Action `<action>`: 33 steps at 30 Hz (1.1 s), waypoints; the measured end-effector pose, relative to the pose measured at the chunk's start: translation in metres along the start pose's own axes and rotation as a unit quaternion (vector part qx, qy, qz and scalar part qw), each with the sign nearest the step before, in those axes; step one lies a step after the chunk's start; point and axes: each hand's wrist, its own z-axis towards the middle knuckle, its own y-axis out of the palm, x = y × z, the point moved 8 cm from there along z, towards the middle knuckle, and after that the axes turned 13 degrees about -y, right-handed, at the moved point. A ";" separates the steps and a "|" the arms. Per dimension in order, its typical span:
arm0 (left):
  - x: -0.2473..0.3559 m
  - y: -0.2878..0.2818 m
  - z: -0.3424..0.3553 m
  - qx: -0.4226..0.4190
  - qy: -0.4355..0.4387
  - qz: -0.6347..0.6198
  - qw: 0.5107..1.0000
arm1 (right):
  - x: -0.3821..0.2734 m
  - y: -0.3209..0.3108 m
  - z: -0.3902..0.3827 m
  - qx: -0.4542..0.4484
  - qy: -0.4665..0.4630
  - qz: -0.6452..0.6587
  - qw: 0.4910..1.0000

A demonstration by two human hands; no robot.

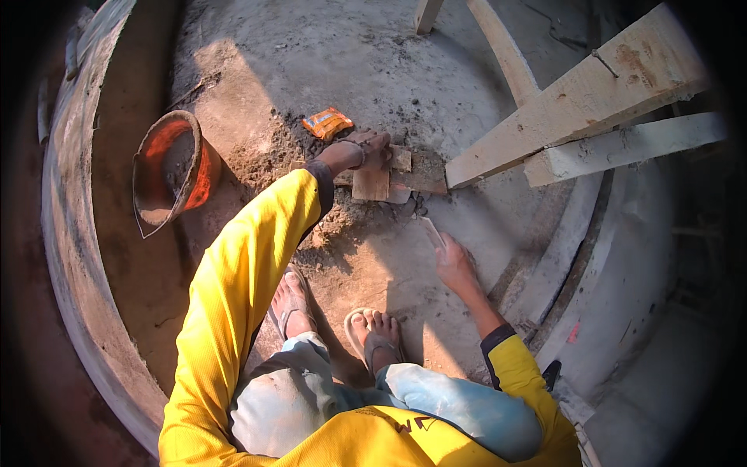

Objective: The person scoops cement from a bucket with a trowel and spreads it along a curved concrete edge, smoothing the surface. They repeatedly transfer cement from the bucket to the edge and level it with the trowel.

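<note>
My left hand (373,149) is closed on the far end of a short flat piece of wood (370,185), its fingertips partly hidden. This piece lies across a longer board (425,173) on the ground. My right hand (457,268) grips a thin, pale, flat strip (431,232), angled toward small dark lumps (412,206) beside the boards. Whether the strip is wood or a tool blade I cannot tell. Just beyond my left hand lies an orange packet (327,123) on loose sand.
An orange bucket (204,173), coated in grey, stands at the left by a low curved wall (74,226). Thick timber beams (576,93) slope in from the upper right, one with a protruding nail. Loose sand (268,159) covers ground near my sandalled feet (377,331).
</note>
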 end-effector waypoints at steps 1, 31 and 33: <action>0.002 -0.003 -0.005 0.031 0.016 0.014 0.999 | -0.002 0.000 -0.002 0.009 -0.010 0.005 1.000; -0.081 -0.008 -0.241 0.303 0.007 -0.481 0.823 | 0.002 -0.001 0.008 0.092 -0.134 0.005 0.987; -0.127 -0.044 -0.279 0.371 -0.033 -0.433 0.821 | 0.010 0.004 0.009 0.077 -0.129 -0.007 0.989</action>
